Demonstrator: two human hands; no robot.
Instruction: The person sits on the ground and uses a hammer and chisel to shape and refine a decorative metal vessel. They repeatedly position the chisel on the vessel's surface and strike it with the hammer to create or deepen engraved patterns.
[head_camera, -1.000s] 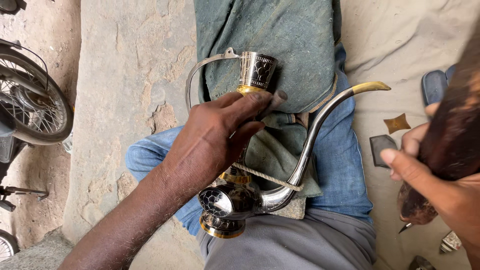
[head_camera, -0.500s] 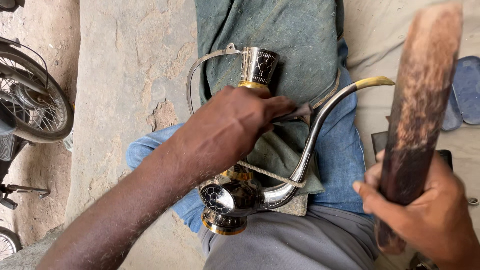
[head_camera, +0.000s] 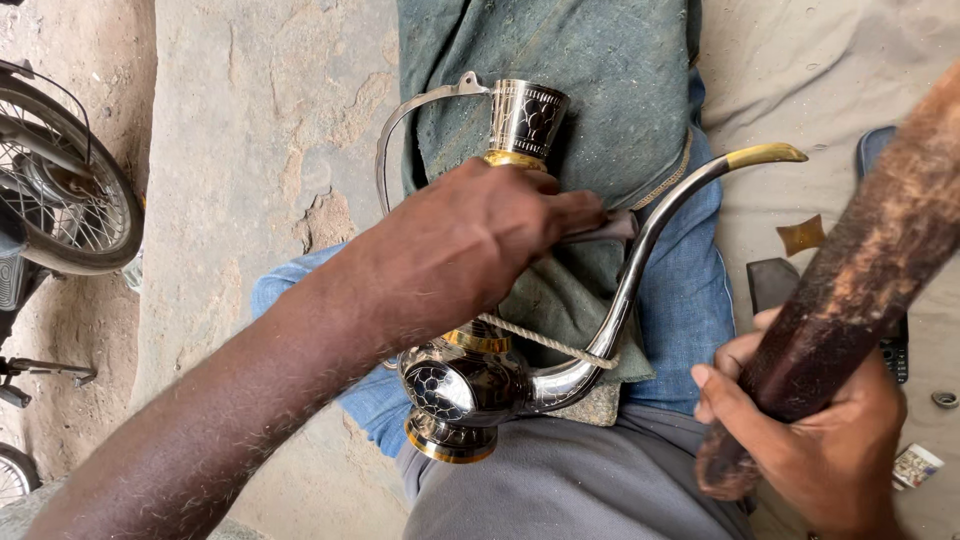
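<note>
A person seated on the ground works on a metal pitcher (head_camera: 470, 385) laid across the lap, seen from above. The pitcher, dark with engraved silver patterns and gold bands at its foot and neck, lies on a green cloth (head_camera: 590, 90) spread over blue-trousered legs, its flared mouth pointing away from the body and its round belly nearest the waist. A long curved spout (head_camera: 640, 250) with a gold tip rises to the right, and a thin arched handle (head_camera: 400, 120) loops out on the left. A cord (head_camera: 545, 343) runs from the neck to the spout.

The left hand (head_camera: 470, 245) is closed over the neck of the pitcher, fingers pinching a small dark tool (head_camera: 605, 230) pressed toward the spout. The right hand (head_camera: 810, 430) is wrapped tightly around the lower end of a thick, worn wooden club (head_camera: 860, 270), which slants up toward the upper right, well apart from the pitcher.

A bicycle wheel (head_camera: 60, 190) stands on the stone floor at the left. A dark phone (head_camera: 775, 285) and a small brown scrap (head_camera: 802, 235) lie on the pale sheet (head_camera: 830, 60) at the right.
</note>
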